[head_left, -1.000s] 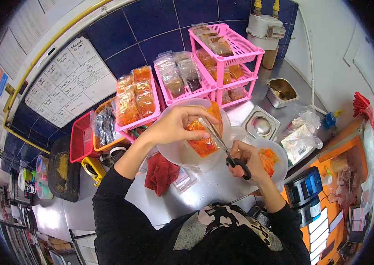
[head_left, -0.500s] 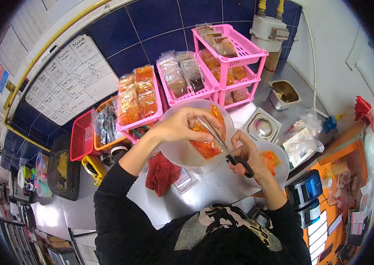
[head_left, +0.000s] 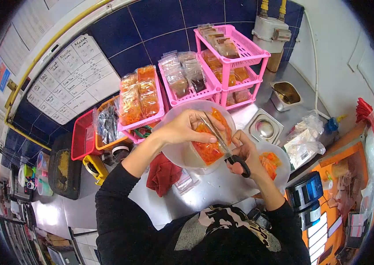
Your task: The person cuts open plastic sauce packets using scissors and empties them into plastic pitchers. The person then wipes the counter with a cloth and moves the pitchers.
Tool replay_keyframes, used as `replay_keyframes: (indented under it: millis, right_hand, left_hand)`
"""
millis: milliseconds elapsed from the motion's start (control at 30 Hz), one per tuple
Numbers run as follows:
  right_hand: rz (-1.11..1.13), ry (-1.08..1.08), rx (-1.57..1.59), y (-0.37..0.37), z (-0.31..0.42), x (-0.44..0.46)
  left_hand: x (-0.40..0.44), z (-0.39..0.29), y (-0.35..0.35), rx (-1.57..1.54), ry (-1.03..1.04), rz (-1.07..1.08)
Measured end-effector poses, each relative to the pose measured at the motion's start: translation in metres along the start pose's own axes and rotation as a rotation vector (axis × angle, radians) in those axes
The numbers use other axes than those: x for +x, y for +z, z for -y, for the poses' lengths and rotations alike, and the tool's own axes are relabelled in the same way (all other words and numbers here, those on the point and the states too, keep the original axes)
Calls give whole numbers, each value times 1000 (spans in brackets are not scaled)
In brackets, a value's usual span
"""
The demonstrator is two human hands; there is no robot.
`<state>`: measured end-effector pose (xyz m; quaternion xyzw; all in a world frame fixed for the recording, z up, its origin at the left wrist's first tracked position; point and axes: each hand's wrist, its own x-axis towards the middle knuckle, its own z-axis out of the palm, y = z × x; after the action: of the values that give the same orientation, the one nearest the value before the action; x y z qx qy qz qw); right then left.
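Note:
My left hand (head_left: 189, 128) grips a clear plastic packet (head_left: 207, 151) filled with something orange and shredded. It hangs over a wide translucent bowl (head_left: 173, 152). In my right hand (head_left: 247, 154) is a pair of scissors (head_left: 240, 164) with black handles, fingers through the loops. The blades cross the upper part of the packet; whether they are cutting through it I cannot tell. More orange film or food shows behind the blades, inside the bowl. Under my right wrist stands a second translucent bowl (head_left: 282, 170) with orange packets or scraps (head_left: 270, 164) in it.
Pink baskets (head_left: 151, 119) of filled packets and a pink tiered rack (head_left: 264, 66) line the back. A dark red cloth (head_left: 164, 174) lies at the bowl's left. Rightward are a steel lid (head_left: 264, 128), a steel container (head_left: 286, 99) and a yellow tape dispenser (head_left: 96, 170) sits left.
The view has shifted slightly. Both hands, the packet and the scissors keep nearly the same places over the bowl, with only a small change in the scissors' angle.

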<state>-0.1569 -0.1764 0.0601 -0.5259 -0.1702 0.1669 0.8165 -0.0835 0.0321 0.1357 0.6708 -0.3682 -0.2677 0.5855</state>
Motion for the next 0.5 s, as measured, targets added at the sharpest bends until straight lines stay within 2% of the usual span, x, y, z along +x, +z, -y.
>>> replay_keyframes:
  millis: [67, 167, 300, 367, 500]
  right_hand:
    - [-11, -33, -47, 3, 2, 0]
    - [-45, -85, -50, 11, 8, -2]
    - [-87, -149, -25, 13, 11, -10]
    - [-76, -177, 23, 20, 22, -20]
    - [-135, -203, -38, 12, 30, -53]
  left_hand:
    - [0, -2, 7, -118, -11, 26]
    - [3, -3, 10, -43, 66, 3]
    - [4, -18, 21, -6, 72, -5]
    - [6, -24, 35, -192, 85, 47]
    - [16, -37, 64, -177, 106, 69]
